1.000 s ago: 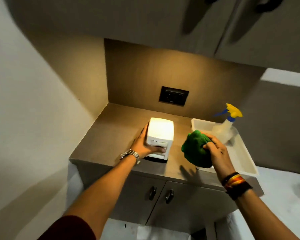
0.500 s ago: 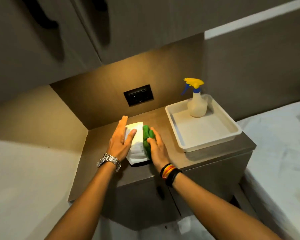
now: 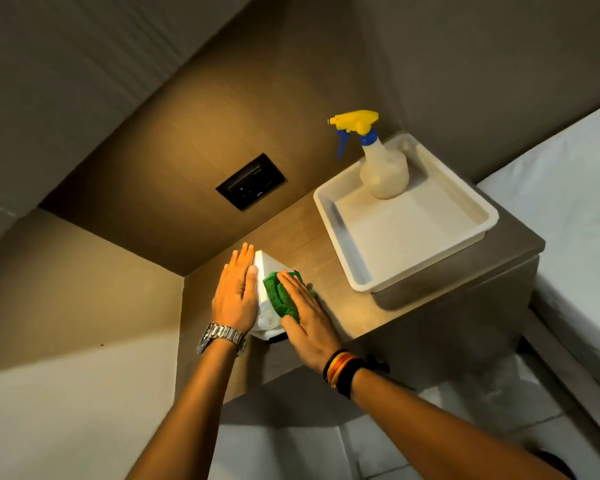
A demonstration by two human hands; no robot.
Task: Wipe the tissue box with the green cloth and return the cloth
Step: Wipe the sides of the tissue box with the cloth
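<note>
A white tissue box (image 3: 264, 271) stands on the wooden cabinet top (image 3: 354, 306), mostly covered by my two hands. My left hand (image 3: 234, 294) lies flat against the box's left side, fingers straight, holding it steady. My right hand (image 3: 305, 317) presses the folded green cloth (image 3: 280, 295) against the box's top and right side. Only a strip of the box shows between the hands, plus its lower front corner.
A white tray (image 3: 340, 233) sits on the right of the cabinet top, with a spray bottle (image 3: 383, 168) with a yellow head standing at its back. A dark wall socket (image 3: 250, 181) is on the back panel. A white bed (image 3: 575, 209) borders the cabinet on the right.
My right hand brought the green cloth from beside the tray onto the tissue box and now presses it there. My left hand shifted up the box's left side. The view tilted.
</note>
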